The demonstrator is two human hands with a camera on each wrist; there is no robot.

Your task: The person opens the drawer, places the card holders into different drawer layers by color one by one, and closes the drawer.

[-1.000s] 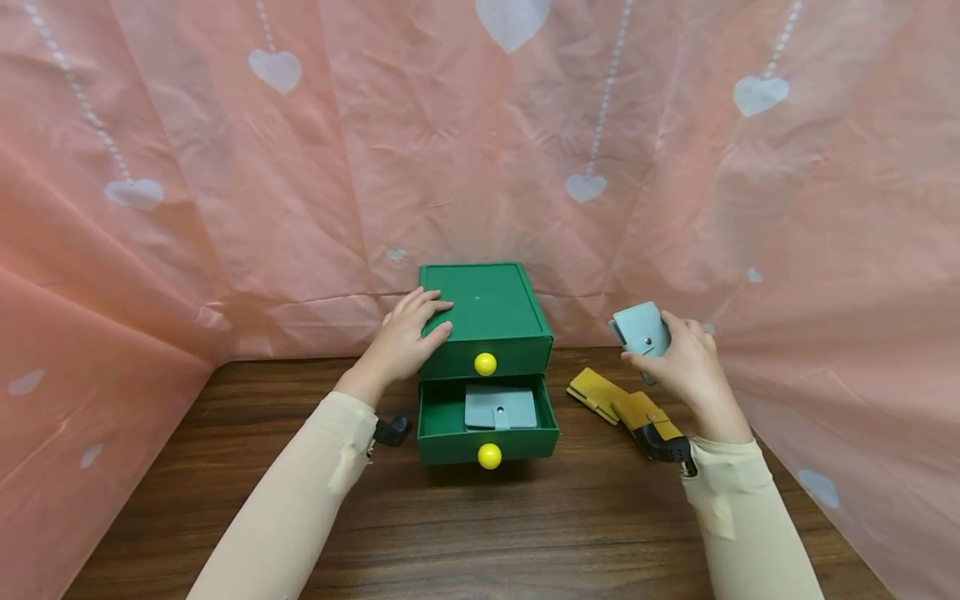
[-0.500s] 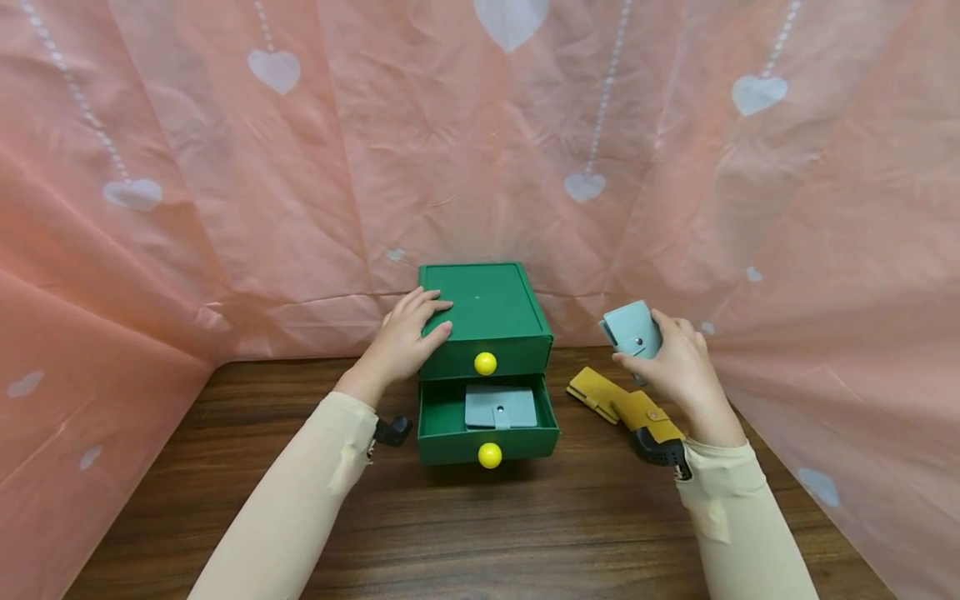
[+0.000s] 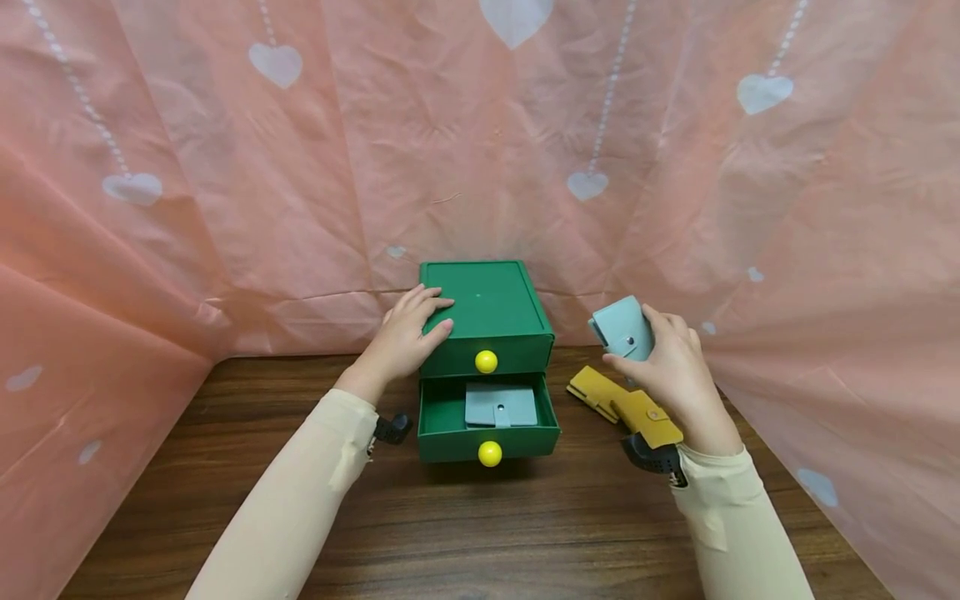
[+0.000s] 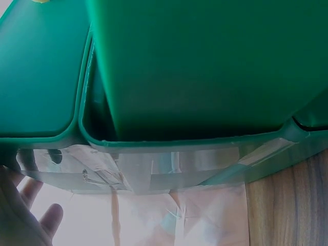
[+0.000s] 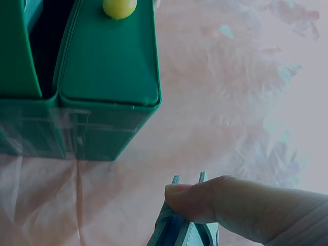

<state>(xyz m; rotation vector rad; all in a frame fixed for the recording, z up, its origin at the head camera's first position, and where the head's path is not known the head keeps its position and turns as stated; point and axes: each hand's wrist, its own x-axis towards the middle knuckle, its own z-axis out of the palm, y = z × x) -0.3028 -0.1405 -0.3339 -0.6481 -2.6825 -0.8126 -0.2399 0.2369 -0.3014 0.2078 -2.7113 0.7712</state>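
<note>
My right hand (image 3: 678,371) grips a light blue snap wallet (image 3: 624,325) between thumb and fingers, raised to the right of the green drawer box (image 3: 487,300). In the right wrist view the thumb (image 5: 220,202) presses over the edge of that wallet. My left hand (image 3: 405,337) rests on the box's top left edge with its fingers spread and fairly straight. The lower drawer (image 3: 487,446) is pulled out, and a second light blue wallet (image 3: 498,407) lies flat inside. The upper drawer (image 3: 438,361) is closed.
Two yellow wallets, a left one (image 3: 596,392) and a right one (image 3: 648,417), lie on the wooden table (image 3: 480,533) below my right hand, one overlapping the other. Yellow knobs front both drawers. A pink curtain (image 3: 300,192) hangs behind and along both sides.
My right hand has moved a little left toward the green box, carrying the light blue wallet. The left hand has stayed on the box.
</note>
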